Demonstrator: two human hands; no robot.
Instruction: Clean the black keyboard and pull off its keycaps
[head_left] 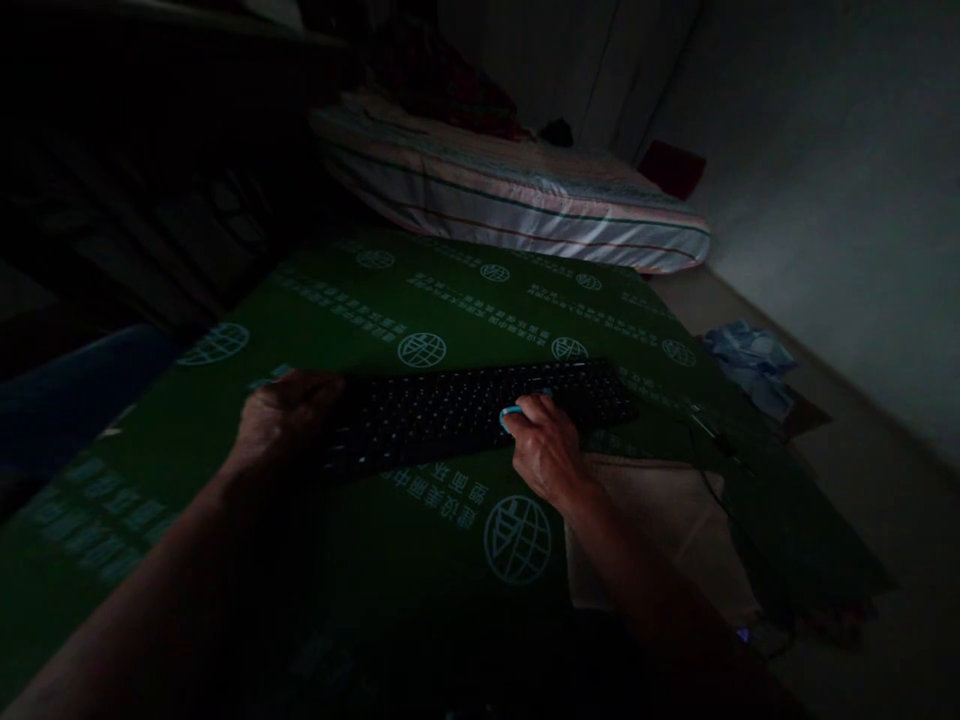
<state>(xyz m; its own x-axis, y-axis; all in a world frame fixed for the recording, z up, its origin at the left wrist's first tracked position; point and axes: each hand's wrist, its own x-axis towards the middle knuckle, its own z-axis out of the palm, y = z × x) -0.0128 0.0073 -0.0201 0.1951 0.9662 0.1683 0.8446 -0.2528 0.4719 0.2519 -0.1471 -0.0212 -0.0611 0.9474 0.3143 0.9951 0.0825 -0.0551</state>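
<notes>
A black computer keyboard (pixel 450 410) lies slightly slanted on the green printed tabletop (pixel 345 320). My left hand (pixel 289 405) is closed around its left end. Over the right part of the keys, my right hand (pixel 546 448) pinches a slim light-blue tool (pixel 510 411); only a curved bit shows, and its working end is hidden by the fingers and the dim light. A folded beige cloth (pixel 667 520) rests just right of the keyboard, partly under my right forearm.
A thin dark cable with a plug (pixel 709 428) lies at the table's right side. Beyond the far edge stands a bed with a striped sheet (pixel 517 205). Crumpled bluish plastic (pixel 750 360) is on the right, near the pale wall (pixel 847 220). The room is dark.
</notes>
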